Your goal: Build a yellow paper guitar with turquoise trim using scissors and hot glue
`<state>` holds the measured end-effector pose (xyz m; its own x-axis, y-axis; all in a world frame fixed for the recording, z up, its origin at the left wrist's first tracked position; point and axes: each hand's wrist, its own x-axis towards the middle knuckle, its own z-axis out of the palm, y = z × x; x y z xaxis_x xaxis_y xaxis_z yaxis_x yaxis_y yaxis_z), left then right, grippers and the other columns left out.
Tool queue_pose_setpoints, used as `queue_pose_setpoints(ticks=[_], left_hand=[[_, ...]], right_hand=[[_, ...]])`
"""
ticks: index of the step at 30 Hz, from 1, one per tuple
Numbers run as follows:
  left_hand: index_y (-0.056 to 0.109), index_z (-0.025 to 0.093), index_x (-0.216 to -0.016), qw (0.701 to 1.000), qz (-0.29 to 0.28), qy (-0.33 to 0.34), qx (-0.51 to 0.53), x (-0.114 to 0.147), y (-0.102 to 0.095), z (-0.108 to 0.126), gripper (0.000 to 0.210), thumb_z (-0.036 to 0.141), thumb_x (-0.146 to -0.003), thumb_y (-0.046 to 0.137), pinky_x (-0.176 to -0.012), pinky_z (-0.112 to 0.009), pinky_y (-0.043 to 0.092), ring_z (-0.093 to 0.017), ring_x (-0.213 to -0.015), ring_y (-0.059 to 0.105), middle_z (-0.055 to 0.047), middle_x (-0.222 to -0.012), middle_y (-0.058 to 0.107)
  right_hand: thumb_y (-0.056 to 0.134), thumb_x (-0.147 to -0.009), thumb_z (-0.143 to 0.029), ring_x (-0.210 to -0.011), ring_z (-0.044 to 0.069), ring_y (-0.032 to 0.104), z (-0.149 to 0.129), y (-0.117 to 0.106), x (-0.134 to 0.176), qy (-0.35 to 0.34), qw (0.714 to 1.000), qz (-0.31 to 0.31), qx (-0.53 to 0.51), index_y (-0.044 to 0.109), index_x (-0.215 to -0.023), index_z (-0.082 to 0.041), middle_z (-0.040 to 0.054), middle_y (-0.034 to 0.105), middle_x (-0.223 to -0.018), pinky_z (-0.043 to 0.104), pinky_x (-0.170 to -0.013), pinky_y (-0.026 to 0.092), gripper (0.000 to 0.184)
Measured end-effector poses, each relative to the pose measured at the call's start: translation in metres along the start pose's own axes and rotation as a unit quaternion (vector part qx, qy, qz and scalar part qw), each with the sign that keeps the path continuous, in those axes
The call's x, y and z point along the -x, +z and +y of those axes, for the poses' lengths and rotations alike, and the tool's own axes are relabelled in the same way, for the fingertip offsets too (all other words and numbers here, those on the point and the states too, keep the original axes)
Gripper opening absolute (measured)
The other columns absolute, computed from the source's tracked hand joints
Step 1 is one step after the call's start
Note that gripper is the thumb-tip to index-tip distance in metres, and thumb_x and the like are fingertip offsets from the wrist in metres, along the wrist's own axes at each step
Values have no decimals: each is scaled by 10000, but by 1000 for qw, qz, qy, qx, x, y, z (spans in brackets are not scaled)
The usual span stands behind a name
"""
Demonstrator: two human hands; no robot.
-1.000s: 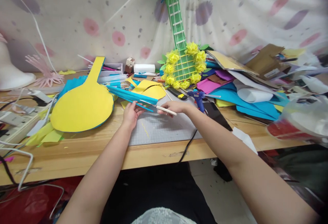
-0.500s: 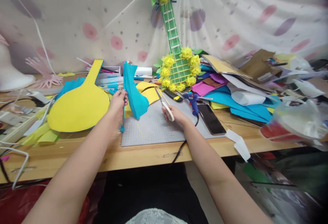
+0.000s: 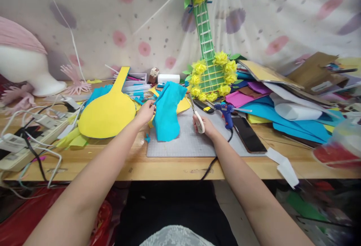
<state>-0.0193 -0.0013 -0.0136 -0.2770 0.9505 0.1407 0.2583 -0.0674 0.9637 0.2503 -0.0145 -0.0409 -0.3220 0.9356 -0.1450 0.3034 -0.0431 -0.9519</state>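
Observation:
My left hand [image 3: 146, 111] pinches the left edge of a blue sheet [image 3: 168, 112], which looks like paper or thin foam with a curved outline. The sheet hangs over the left part of a grey cutting mat [image 3: 191, 141]. In my right hand [image 3: 207, 126] is a pair of scissors [image 3: 199, 121], blades pointing away from me and apart from the sheet. Left of my left hand lies a yellow guitar-shaped cutout [image 3: 108, 114]. A yellow piece [image 3: 184, 105] is partly covered by the blue sheet.
A green paper guitar [image 3: 207, 45] with yellow flowers leans at the back. Right of the mat are a blue glue gun [image 3: 225, 112], a phone [image 3: 249, 135] and stacked coloured sheets [image 3: 293, 120]. A power strip [image 3: 36, 137] with tangled cables occupies the left, near a foam head [image 3: 31, 65].
The blue sheet has turned from nearly edge-on to show its broad face. My view has shifted left, so everything sits further right. Both hands keep their hold.

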Motion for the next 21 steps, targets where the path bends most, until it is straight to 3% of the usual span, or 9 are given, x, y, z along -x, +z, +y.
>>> queue_pose_setpoints(ticks=[5, 9, 13, 21], left_hand=[[553, 220, -664, 992, 13, 55, -117, 6, -1, 17, 110, 176, -710, 643, -700, -278, 362, -219, -725, 513, -4, -616, 493], [540, 216, -730, 967, 35, 93, -233, 13, 1, 25, 79, 163, -742, 597, -788, -332, 384, -253, -866, 535, -58, -789, 541], [544, 198, -822, 938, -16, 70, -339, 11, 3, 25, 50, 229, -819, 504, -766, -349, 404, -250, -849, 561, -80, -849, 601], [579, 190, -892, 950, -56, 56, -302, 2, 0, 14, 155, 211, -817, 444, -720, -308, 414, -208, -807, 588, -55, -872, 657]], right_hand=[[488, -565, -809, -443, 115, 448, -1, 1, 1, 1, 1000, 7, -3, 409, -687, -211, -22, 447, -539, 269, -445, 364, 615], [561, -557, -767, -404, 99, 445, 0, 2, 0, -7, 999, 7, -32, 431, -660, -204, -34, 450, -511, 248, -410, 354, 588], [588, -561, -747, -382, 91, 445, 6, 2, -4, -34, 998, 9, -45, 423, -587, -199, -36, 447, -480, 239, -392, 342, 573], [590, -602, -708, -383, 83, 448, 7, 1, -4, -44, 998, 11, -35, 409, -569, -198, -46, 450, -473, 232, -396, 355, 541]])
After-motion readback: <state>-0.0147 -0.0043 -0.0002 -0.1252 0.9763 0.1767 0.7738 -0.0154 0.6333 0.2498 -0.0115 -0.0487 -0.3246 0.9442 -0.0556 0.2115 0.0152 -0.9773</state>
